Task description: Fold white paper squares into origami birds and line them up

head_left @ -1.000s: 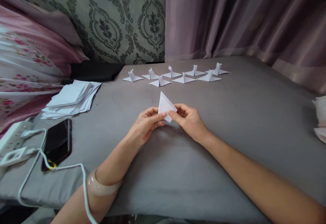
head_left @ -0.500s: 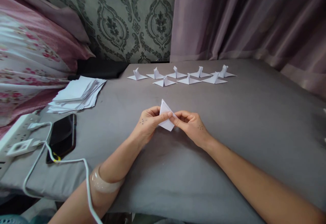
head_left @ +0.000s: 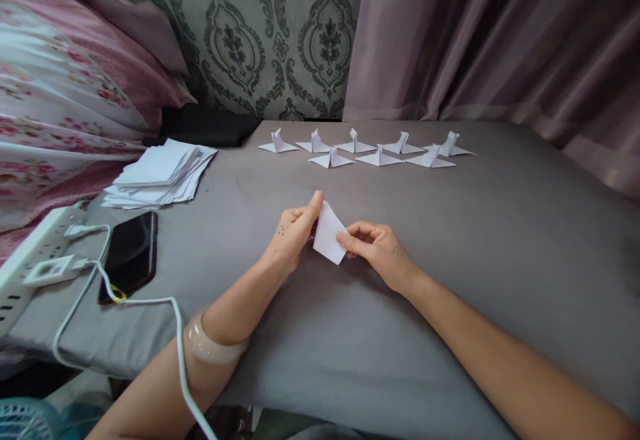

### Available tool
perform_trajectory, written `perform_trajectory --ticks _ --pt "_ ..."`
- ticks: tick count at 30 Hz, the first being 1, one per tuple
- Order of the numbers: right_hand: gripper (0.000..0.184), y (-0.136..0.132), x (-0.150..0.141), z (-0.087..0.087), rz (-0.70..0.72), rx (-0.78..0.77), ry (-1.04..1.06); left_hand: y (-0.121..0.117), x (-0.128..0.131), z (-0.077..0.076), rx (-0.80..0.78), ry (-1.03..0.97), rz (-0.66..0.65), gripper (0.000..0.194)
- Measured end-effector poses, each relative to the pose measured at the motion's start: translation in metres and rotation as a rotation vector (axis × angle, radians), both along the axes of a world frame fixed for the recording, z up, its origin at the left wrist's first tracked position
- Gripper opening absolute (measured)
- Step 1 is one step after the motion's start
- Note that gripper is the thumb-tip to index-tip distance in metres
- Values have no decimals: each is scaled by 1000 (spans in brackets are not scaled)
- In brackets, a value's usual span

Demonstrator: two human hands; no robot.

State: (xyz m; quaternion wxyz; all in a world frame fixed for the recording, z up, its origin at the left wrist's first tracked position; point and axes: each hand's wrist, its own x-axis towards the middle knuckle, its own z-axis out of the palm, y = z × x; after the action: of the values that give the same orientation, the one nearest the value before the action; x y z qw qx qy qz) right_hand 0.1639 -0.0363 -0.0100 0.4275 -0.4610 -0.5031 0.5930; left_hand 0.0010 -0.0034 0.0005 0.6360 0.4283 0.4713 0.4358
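A small piece of folded white paper [head_left: 330, 235], kite-shaped, is held up between my hands above the grey-covered table [head_left: 370, 333]. My left hand [head_left: 296, 230] grips its upper left edge, thumb pointing up beside the top corner; the fingers behind the paper are partly hidden. On the right side, my right hand [head_left: 373, 247] pinches the paper's right corner, with the thumb lying on the front face. Several folded white paper figures [head_left: 379, 157] with flat pointed wings and a raised middle stand in two rows beyond my hands.
At the left lies a stack of white paper sheets [head_left: 160, 173], with a black folded item [head_left: 210, 127] behind it. Nearer are a dark phone [head_left: 131, 253], a white power strip [head_left: 37, 250] and a white cable [head_left: 179, 333] that crosses by my left forearm. Purple curtains [head_left: 450, 47] hang behind.
My left thumb has slid off the paper's front up to its top corner. The paper has tilted so its broad face shows. The view has shifted left, moving the surroundings rightward.
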Motion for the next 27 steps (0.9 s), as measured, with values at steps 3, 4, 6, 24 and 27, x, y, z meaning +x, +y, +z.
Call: perform_trajectory --ticks 3,4,6,24,27 --pt "25 3 1 -4 -117 -35 79 1 -1 2 -15 4 -91 60" --pt "26 4 2 -6 -162 -48 114 1 0 2 -9 29 -114 55" --pt "28 7 3 -7 -236 -81 189 -1 1 2 9 86 -136 41" --pt "33 11 7 -11 -207 -100 250 4 -3 -7 -7 74 -150 30" --pt "34 14 10 -14 -225 -89 203 6 -3 -7 -17 37 -166 40"
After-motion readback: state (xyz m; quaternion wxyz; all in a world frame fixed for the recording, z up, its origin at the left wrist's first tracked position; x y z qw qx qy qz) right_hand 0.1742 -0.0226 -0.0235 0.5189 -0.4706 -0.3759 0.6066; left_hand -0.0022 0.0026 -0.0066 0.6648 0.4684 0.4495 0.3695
